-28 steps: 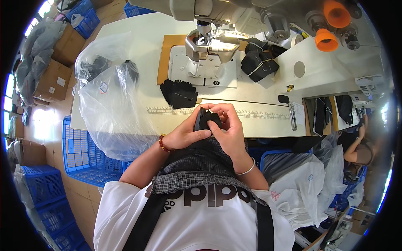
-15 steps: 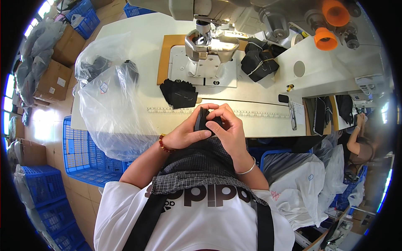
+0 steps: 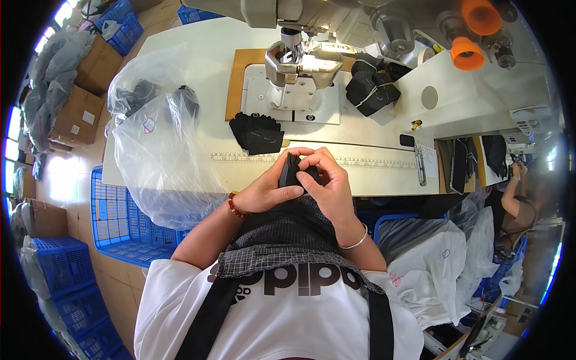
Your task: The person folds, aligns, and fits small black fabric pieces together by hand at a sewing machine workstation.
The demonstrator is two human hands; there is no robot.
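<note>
Both hands meet at the table's front edge around a small stack of black fabric pieces (image 3: 290, 170). My left hand (image 3: 271, 187) is closed on the stack's left side, thumb along its lower end. The fingers of my right hand (image 3: 326, 179) bend over its right side, with the thumb pressed against it. How many layers lie in the stack is hidden. A fanned pile of black cut pieces (image 3: 257, 134) rests on the table just beyond my left hand. Behind that stands a sewing machine (image 3: 303, 72) with a post-shaped bed.
Black bundles tied with a band (image 3: 372, 93) lie right of the machine. A clear plastic bag (image 3: 162, 144) with dark pieces covers the table's left side, hanging over a blue basket (image 3: 129, 231). A ruler strip (image 3: 366, 163) runs along the front. At far right, another person's arm (image 3: 510, 201) shows.
Hardly anything differs. My right thumb and fingers have shifted very slightly against the black stack, while my left hand keeps its place.
</note>
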